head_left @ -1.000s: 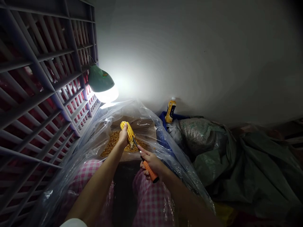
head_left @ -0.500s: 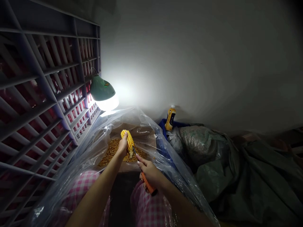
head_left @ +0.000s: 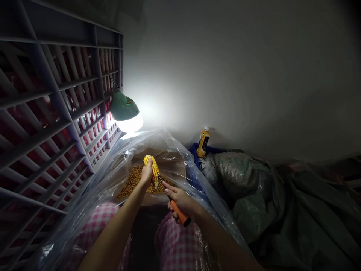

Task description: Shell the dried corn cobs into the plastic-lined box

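My left hand (head_left: 147, 172) is closed around a yellow corn cob (head_left: 154, 170), which tilts with its narrow end down toward me. In my right hand (head_left: 180, 199) is a screwdriver-like tool (head_left: 180, 213) with an orange handle and a thin dark shaft. The tip of that shaft meets the cob's lower right side; whether it sits between the kernels is too small to tell. Beneath both hands, loose corn kernels (head_left: 130, 183) lie in a clear plastic sheet or bag (head_left: 177, 141) spread over my knees.
A lit green-topped lamp (head_left: 125, 107) hangs from purple-grey plastic crates (head_left: 67, 109) stacked at left. A yellow bottle (head_left: 203, 142) stands against the wall behind a stuffed plastic sack (head_left: 239, 169). Dark green cloth (head_left: 310, 214) is heaped at right.
My right hand and the orange-handled tool have shifted slightly right and up, the handle tilting a little flatter. The cob stays almost in place in my left hand. The view has moved slightly.
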Tool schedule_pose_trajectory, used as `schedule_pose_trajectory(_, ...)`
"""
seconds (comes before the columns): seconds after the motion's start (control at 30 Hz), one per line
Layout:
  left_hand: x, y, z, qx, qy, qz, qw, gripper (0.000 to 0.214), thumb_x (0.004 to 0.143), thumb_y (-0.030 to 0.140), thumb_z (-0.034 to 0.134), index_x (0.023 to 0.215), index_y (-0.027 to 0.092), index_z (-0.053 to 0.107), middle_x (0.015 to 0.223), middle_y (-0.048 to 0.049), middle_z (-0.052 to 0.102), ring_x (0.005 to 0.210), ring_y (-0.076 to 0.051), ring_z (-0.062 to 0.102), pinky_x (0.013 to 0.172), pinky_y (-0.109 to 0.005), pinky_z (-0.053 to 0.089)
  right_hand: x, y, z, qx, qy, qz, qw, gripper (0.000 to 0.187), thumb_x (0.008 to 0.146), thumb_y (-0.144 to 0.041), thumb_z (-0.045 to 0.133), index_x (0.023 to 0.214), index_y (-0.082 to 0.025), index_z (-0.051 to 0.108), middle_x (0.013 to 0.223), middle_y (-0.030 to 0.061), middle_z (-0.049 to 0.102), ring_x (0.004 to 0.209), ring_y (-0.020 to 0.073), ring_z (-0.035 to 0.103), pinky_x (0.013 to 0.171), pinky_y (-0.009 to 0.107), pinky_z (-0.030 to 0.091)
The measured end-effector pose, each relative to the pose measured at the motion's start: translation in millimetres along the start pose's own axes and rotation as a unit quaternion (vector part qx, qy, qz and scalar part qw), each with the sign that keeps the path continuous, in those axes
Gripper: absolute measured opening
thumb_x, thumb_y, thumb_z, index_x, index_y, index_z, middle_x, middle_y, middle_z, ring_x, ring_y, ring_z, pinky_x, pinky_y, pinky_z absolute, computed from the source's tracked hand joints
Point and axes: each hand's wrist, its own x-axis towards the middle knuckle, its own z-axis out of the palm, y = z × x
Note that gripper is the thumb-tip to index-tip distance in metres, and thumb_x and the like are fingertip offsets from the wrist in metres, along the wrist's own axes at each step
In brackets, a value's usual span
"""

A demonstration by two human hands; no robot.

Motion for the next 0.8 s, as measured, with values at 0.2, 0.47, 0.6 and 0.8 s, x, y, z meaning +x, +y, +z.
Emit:
schedule_pose_trajectory(0.2, -1.7, 1.4, 2.1, 0.016, 0.011, -0.003, 1.0, 0.045, 0.081, 0.05, 0.049, 0.088, 0.007, 0.062, 0.08, -0.0154, 0.067, 0.071, -0.023, 0.065, 0.055, -0.025, 0.047, 5.0, 10.6, 5.5, -0.065, 0.044, -0.046, 0.996, 0.049, 0.092, -0.033, 0.033, 0.141, -0.028, 0.027, 0.043, -0.009, 0.038, 0.028, 0.0065, 0.036, 0.034, 0.017, 0.033)
schedule_pose_trajectory(0.47, -3.4, 6.4, -0.2, 0.026, 0.03, -0.013, 0.999, 0.051, 0.082, 0.049, 0.047, 0.097, 0.003, 0.061, 0.081, -0.0173, 0.067, 0.068, -0.023, 0.065, 0.056, -0.028, 0.049, 8.8, 4.1, 10.1, -0.075, 0.036, -0.027, 0.996, 0.048, 0.092, -0.033, 0.032, 0.14, -0.031, 0.028, 0.043, -0.0081, 0.039, 0.029, 0.0081, 0.038, 0.034, 0.018, 0.034)
schedule_pose_trajectory(0.6, -6.8, 7.9, -0.8, 0.034, 0.033, -0.003, 0.999, 0.049, 0.081, 0.049, 0.049, 0.096, 0.004, 0.061, 0.08, -0.0161, 0.067, 0.067, -0.023, 0.065, 0.054, -0.026, 0.047, 2.3, -4.9, 3.1, 0.099, -0.064, 0.019, 0.993, 0.049, 0.093, -0.039, 0.026, 0.141, -0.036, 0.016, 0.049, -0.0095, 0.038, 0.03, 0.0045, 0.032, 0.035, 0.013, 0.031)
schedule_pose_trajectory(0.8, -7.9, 7.8, -1.0, 0.033, 0.035, -0.001, 0.999, 0.048, 0.083, 0.049, 0.045, 0.095, 0.005, 0.061, 0.089, -0.0177, 0.066, 0.076, -0.023, 0.065, 0.053, -0.024, 0.046, 16.5, 10.9, 13.6, -0.295, 0.128, -0.114, 0.94, 0.045, 0.088, -0.026, 0.04, 0.133, -0.027, 0.044, 0.046, -0.003, 0.046, 0.036, 0.0094, 0.042, 0.048, 0.025, 0.043)
